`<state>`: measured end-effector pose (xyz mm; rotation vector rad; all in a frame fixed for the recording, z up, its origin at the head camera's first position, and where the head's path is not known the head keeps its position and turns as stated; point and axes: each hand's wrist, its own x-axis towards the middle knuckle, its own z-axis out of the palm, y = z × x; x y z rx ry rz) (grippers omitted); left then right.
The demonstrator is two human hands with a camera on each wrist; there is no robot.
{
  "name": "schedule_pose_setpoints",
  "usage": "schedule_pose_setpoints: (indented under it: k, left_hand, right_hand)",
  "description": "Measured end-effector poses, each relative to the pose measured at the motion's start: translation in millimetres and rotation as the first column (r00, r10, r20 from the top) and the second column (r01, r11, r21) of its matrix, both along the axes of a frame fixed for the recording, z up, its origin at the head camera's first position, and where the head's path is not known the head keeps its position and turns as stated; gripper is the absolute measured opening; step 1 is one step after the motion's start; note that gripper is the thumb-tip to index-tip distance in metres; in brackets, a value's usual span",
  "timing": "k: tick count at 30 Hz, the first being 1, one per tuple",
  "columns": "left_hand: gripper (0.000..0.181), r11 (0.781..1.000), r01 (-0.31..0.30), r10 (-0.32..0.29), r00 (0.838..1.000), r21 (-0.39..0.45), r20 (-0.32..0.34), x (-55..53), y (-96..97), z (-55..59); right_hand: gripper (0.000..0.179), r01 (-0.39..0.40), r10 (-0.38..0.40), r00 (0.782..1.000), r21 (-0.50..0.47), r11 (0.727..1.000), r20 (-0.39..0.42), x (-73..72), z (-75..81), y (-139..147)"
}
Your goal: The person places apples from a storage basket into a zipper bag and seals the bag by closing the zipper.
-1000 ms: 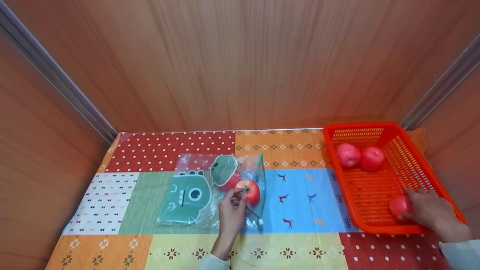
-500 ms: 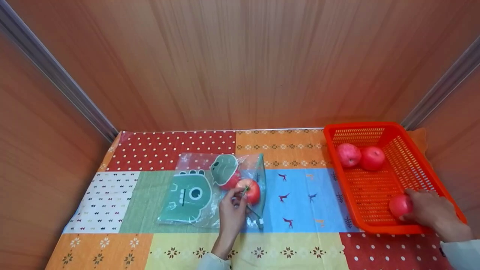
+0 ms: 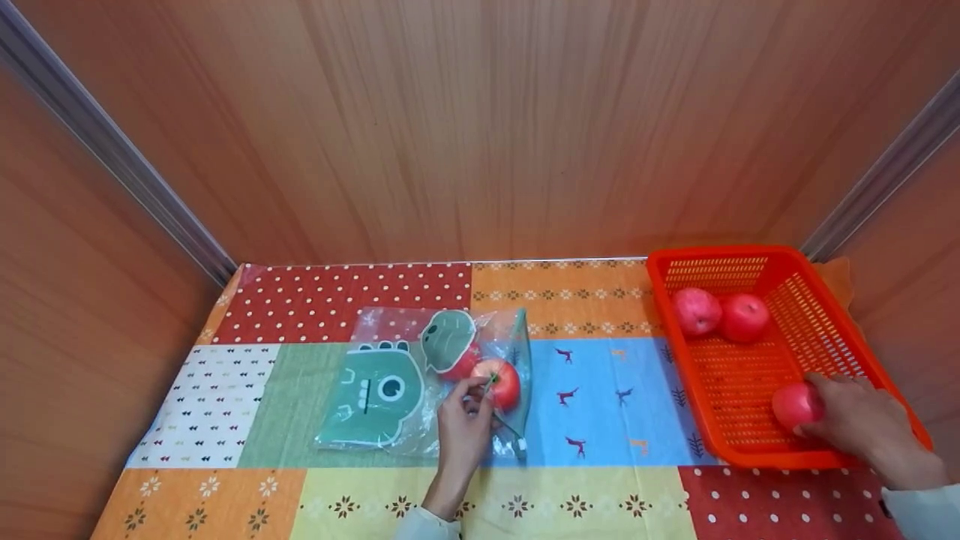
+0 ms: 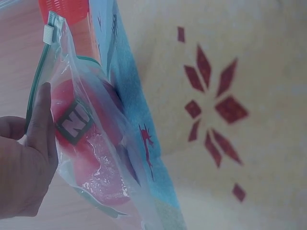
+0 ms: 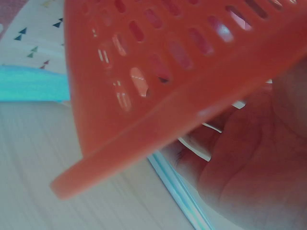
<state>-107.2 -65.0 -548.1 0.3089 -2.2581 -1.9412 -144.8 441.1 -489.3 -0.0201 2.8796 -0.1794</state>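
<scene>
In the head view, a clear zip bag [image 3: 386, 397] with green monster prints lies flat on the cloth. One red apple [image 3: 505, 386] shows inside by its mouth, and another [image 3: 459, 367] sits partly behind a green print. My left hand [image 3: 463, 424] pinches the bag's green-edged opening between thumb and fingers; the white zip slider [image 4: 48, 34] is at the end of that edge. On the right, my right hand [image 3: 862, 420] reaches into the red-orange basket [image 3: 757, 457] and grips an apple [image 3: 795, 406] near its front corner. The right wrist view hides that apple behind the basket wall.
Two more apples, a left one [image 3: 696, 311] and a right one [image 3: 745, 316], sit together at the basket's back. A patchwork-print cloth [image 3: 382, 502] covers the table. Wood-grain panels [image 3: 480, 135] stand behind and at both sides, with the basket close to the right one.
The apple in my right hand has shifted slightly left within the basket, the fingers moving with it. My left hand and the bag have stayed in place.
</scene>
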Motion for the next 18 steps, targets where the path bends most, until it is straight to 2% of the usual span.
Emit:
schedule_pose_setpoints:
  k: [8,18]
  left_hand:
    - [0.026,1.0,0.001,-0.001,1.0,0.001,0.008,-0.1,-0.6,-1.1]
    - [0.027,1.0,0.004,-0.004,1.0,0.001,0.017,-0.2,0.5,-0.1]
  right_hand:
    - [0.089,-0.033,0.035,0.997,0.04,0.999,-0.075,3.4,9.0,-13]
    - [0.088,-0.09,0.096,0.976,0.041,0.995,-0.194,7.7,16.3,-25]
